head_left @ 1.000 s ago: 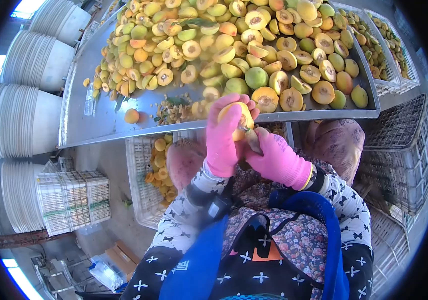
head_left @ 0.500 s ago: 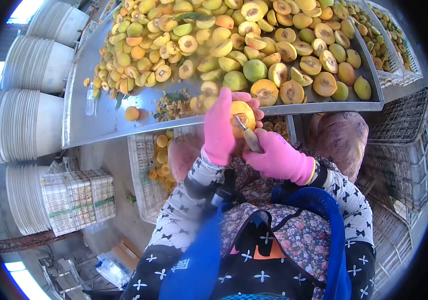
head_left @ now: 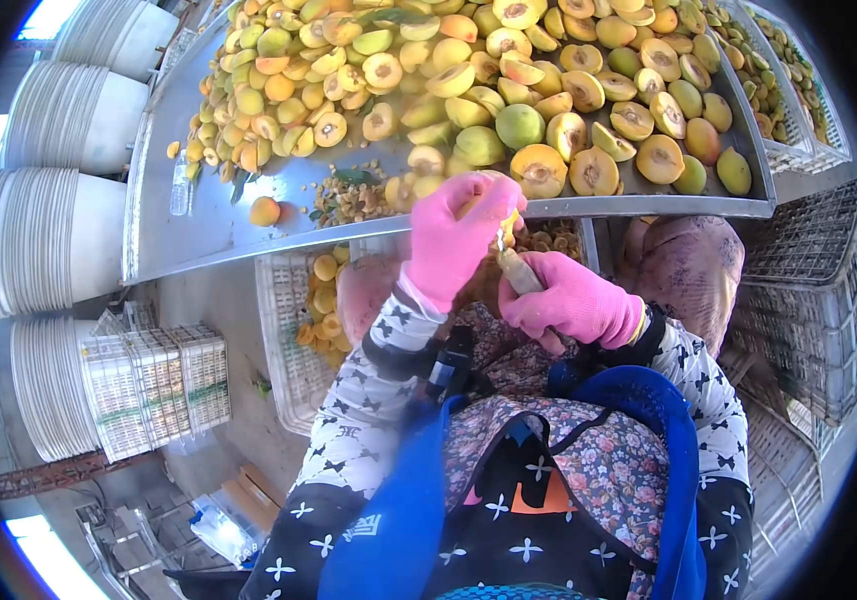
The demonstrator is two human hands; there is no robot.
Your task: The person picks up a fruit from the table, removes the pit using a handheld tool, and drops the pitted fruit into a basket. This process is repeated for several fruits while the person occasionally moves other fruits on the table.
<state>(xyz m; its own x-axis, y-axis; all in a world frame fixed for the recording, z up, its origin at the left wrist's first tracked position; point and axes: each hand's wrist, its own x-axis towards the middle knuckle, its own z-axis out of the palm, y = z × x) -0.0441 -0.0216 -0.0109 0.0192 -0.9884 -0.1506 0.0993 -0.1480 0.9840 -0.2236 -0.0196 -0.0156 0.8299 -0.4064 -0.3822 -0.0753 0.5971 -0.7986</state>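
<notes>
My left hand (head_left: 457, 240), in a pink glove, is closed round a yellow fruit half (head_left: 513, 222), which shows only at its edge. My right hand (head_left: 581, 303), gloved in pink too, grips the pale handle of a pitting tool (head_left: 519, 270). The tool's metal tip meets the fruit at my left fingers. Both hands are just past the near edge of a metal table (head_left: 349, 240), where many halved and whole fruits (head_left: 539, 171) are heaped. A small pile of pits (head_left: 344, 196) lies behind my left hand.
Below the table edge stands a white crate (head_left: 287, 340) with fruit halves. Stacked dark crates (head_left: 799, 290) are at the right, white tubs (head_left: 49, 240) at the left. A clear bottle (head_left: 181, 185) and a lone fruit (head_left: 265, 211) lie on the table.
My left hand has turned over the fruit, so its cut face no longer shows. My right hand and the tool have shifted slightly right and down.
</notes>
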